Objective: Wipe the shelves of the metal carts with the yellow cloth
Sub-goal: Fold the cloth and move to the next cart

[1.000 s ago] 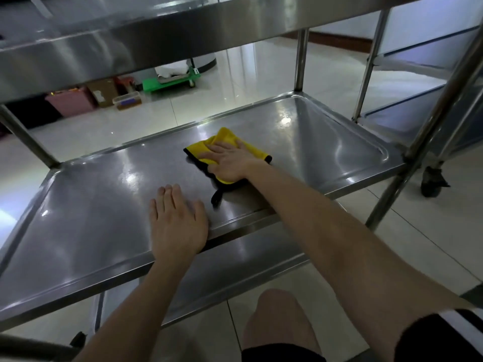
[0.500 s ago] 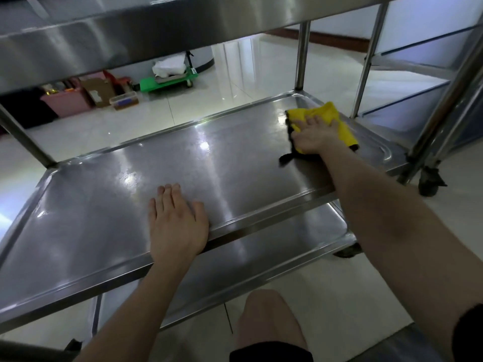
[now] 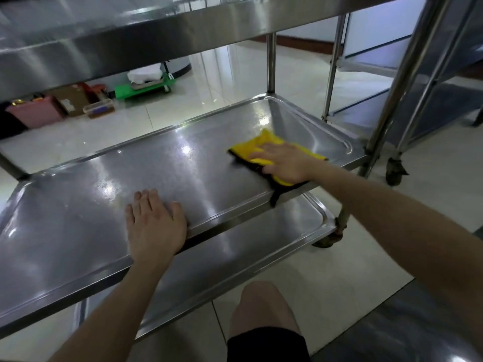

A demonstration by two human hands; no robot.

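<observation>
The steel cart's middle shelf (image 3: pixel 162 163) spans the view, with the top shelf (image 3: pixel 109 40) overhead and the bottom shelf (image 3: pixel 235 254) below. The yellow cloth (image 3: pixel 261 146), black-edged, lies flat on the right part of the middle shelf, near its front edge. My right hand (image 3: pixel 286 164) presses down on it, palm flat, fingers spread. A black corner of the cloth hangs over the front rim. My left hand (image 3: pixel 154 226) rests flat on the shelf's front rim at the middle, holding nothing.
A second metal cart (image 3: pixel 428 82) stands close on the right, its caster (image 3: pixel 394 171) on the tiled floor. Beyond the shelf are a green dolly (image 3: pixel 142 87), a pink bin (image 3: pixel 36 113) and boxes. My knee (image 3: pixel 264 307) is below the bottom shelf.
My right hand swept the cloth from the shelf's middle to the far right corner, then drew it back left and toward the front edge. The left hand stayed put.
</observation>
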